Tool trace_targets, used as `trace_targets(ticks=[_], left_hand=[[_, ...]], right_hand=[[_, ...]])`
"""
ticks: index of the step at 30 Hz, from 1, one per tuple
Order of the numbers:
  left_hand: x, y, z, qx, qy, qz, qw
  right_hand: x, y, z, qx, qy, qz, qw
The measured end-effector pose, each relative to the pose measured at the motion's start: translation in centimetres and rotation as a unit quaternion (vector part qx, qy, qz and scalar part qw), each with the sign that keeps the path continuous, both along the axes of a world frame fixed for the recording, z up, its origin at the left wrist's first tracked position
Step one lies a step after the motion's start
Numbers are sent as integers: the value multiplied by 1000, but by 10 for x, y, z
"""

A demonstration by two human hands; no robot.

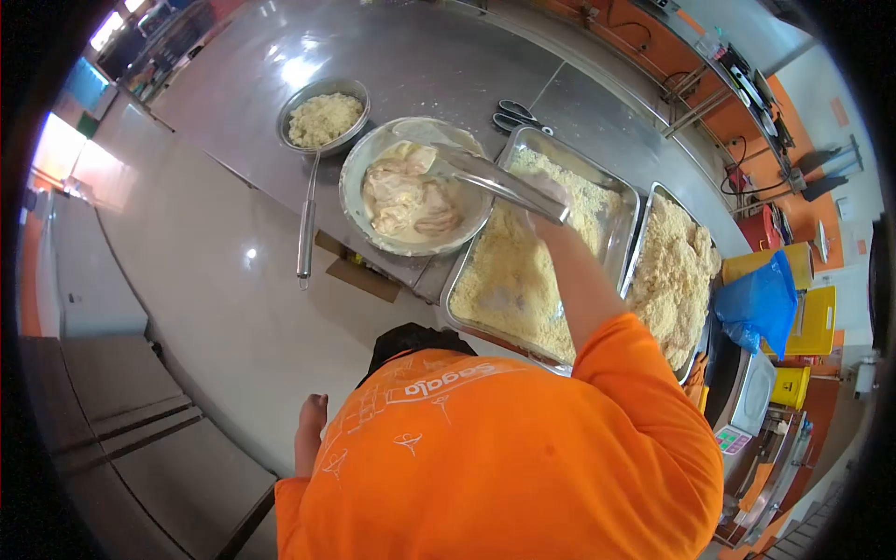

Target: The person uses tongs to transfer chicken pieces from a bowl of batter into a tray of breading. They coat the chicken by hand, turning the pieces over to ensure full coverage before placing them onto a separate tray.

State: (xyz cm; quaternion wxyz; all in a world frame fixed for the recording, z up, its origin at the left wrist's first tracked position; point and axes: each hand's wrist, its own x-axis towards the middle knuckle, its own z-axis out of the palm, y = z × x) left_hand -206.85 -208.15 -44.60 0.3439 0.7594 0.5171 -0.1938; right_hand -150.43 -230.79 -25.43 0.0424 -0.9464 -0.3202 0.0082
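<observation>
My right hand (549, 198) is closed around a pair of metal tongs (499, 179). The tongs reach over the rim of a wide bowl (353, 201), their tips among pale, batter-coated pieces (411, 196) that look like raw meat. Under my right forearm lies a metal tray (627, 233) of yellowish breadcrumbs (509, 280). A second tray (644, 210) heaped with crumbs (672, 271) stands to its right. My left hand (314, 413) hangs low at my side, away from the table, fingers curled with nothing visible in them.
A long-handled strainer (308, 219) with crumbs rests over a metal bowl (359, 140) at the back left, its handle past the table edge. Black scissors (518, 117) lie behind the tray. A blue plastic bag (758, 297) and a digital scale (747, 401) stand at the right.
</observation>
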Motion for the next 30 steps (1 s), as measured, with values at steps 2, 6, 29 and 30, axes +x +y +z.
trace_targets(ticks=[2, 6, 29, 30], left_hand=[[-1, 2, -9, -12, -20, 33, 999], [28, -7, 28, -2, -12, 21, 1000], [94, 5, 58, -23, -29, 3, 999], [71, 10, 18, -32, -46, 19, 998]], right_hand=[[-19, -8, -15, -23, 49, -13, 998], [-31, -31, -10, -49, 105, -9, 993], [-26, -2, 9, -178, 98, 264, 943], [-33, 2, 17, -155, 231, 199, 940]])
